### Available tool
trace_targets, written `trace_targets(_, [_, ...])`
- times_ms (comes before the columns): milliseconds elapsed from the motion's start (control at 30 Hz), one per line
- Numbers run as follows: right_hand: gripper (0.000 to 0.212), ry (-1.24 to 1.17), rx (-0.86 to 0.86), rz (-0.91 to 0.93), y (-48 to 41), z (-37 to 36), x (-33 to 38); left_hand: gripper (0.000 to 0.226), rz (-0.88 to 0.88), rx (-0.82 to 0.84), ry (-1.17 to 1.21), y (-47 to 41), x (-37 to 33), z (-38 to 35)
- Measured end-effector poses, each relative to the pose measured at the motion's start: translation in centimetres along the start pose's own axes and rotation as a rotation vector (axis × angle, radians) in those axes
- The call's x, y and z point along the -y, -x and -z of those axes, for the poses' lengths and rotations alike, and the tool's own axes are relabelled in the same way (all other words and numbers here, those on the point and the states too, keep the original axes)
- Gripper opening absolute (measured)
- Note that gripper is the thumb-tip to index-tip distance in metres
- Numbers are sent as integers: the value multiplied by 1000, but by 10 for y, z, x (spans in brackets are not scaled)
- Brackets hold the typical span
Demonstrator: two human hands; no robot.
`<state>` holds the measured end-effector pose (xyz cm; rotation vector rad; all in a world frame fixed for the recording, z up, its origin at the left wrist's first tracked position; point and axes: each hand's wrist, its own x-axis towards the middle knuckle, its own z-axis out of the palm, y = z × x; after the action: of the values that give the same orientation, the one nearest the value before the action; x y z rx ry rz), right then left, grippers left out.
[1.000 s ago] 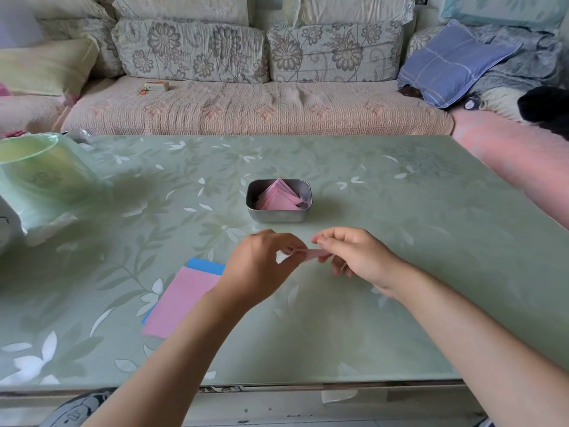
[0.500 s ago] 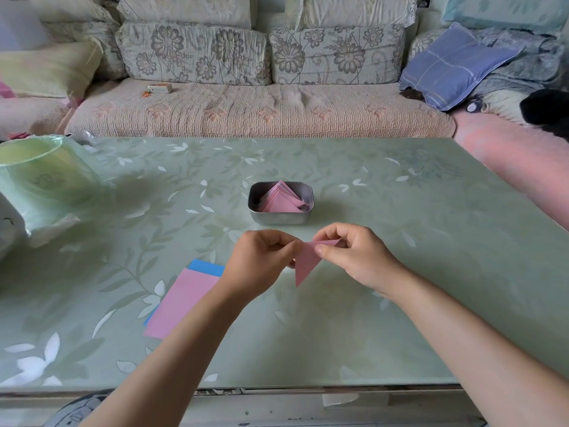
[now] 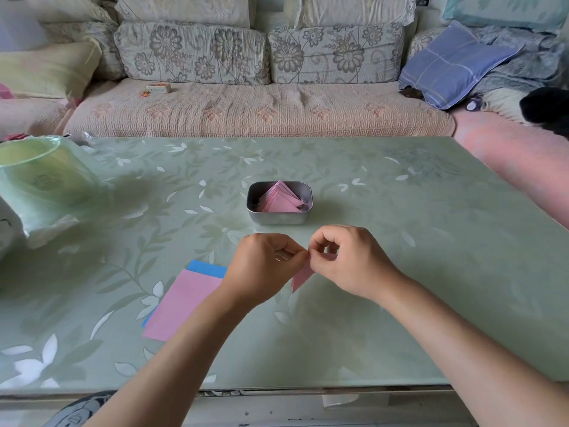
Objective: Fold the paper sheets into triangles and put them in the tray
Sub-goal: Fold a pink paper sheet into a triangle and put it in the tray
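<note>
Tabletop (image 3: 400,257), green leaf print, near edge at the bottom of the view. Pink sheet (image 3: 181,303) laid flat left of centre, over a blue sheet (image 3: 206,268) of which only the far edge and a left corner are seen; both partly hidden by the left forearm.

Left grip (image 3: 264,266) and right grip (image 3: 351,263) held together above the tabletop, fingertips meeting. Folded paper (image 3: 301,277), pink, pinched between them: thumb and curled fingers of each grip closed on its upper edge, its pointed end hanging below the right grip. Most of the paper is covered, so the exact fold cannot be told.

Beyond the grips and apart from them, metal tray (image 3: 278,218) set mid-tabletop, pink triangles (image 3: 280,200) stacked inside.

Green bag (image 3: 40,180) noted at far left.

Sofa (image 3: 246,115) behind the tabletop; small box (image 3: 158,88) on its seat, blue pillow (image 3: 449,63) at right
</note>
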<state>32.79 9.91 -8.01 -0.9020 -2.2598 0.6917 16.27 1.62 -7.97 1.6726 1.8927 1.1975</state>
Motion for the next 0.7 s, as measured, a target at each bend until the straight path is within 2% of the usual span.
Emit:
trace_targets(167, [4, 29, -7, 3, -2, 4, -8, 13, -30, 10, -18, -2, 0, 7])
trace_targets(467, [6, 97, -10, -46, -4, 11, -23, 14, -12, 3, -65, -3, 6, 25])
trace_targets(533, [13, 122, -28, -55, -4, 14, -26, 14, -20, -19, -55, -4, 7, 28])
trace_targets(700, [8, -18, -37, 2, -3, 9, -17, 15, -39, -11, -31, -3, 9, 30])
